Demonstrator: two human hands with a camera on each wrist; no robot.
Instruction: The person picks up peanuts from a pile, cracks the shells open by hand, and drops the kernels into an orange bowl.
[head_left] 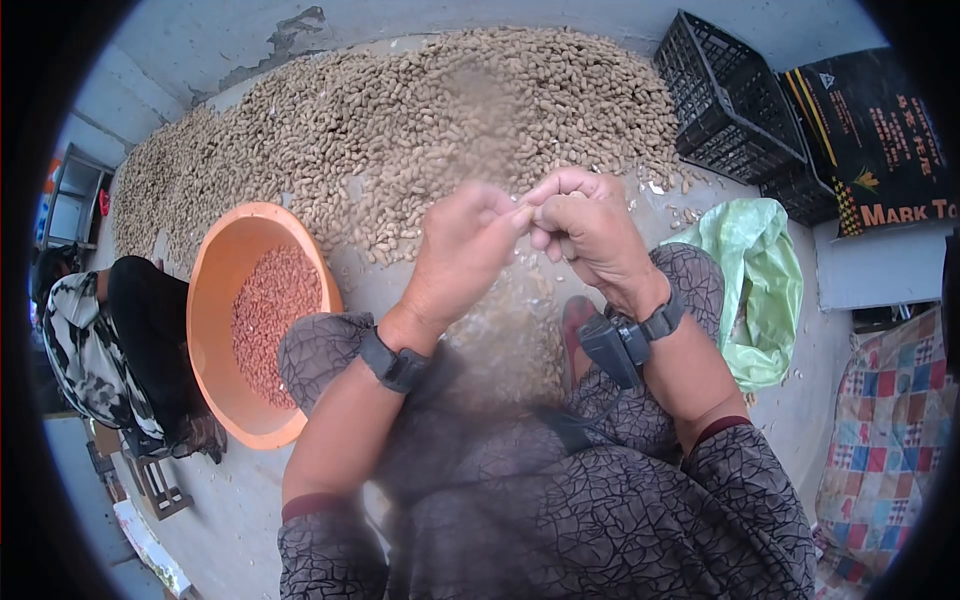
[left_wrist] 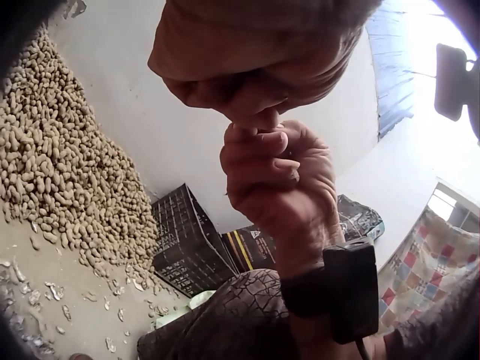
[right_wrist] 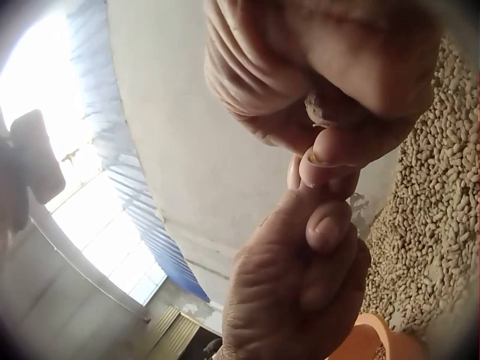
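Above the person's lap, the right hand (head_left: 590, 235) and left hand (head_left: 465, 250) meet at the fingertips. Right fingers are curled, holding a peanut (right_wrist: 322, 111) against the palm side, its shell partly hidden. Left fingers are bent, their tips touching the right ones; whether they pinch anything, one cannot tell. Ahead, a broad heap of unshelled peanuts (head_left: 400, 120) covers the floor (head_left: 235, 505) near the wall. An orange tub (head_left: 208, 330) of red kernels (head_left: 275, 320) stands beside the left knee; a green bag (head_left: 760, 290) lies beside the right.

Left hand (head_left: 462, 248) and right hand (head_left: 598, 232) meet, all 2 raised, fingers curled.
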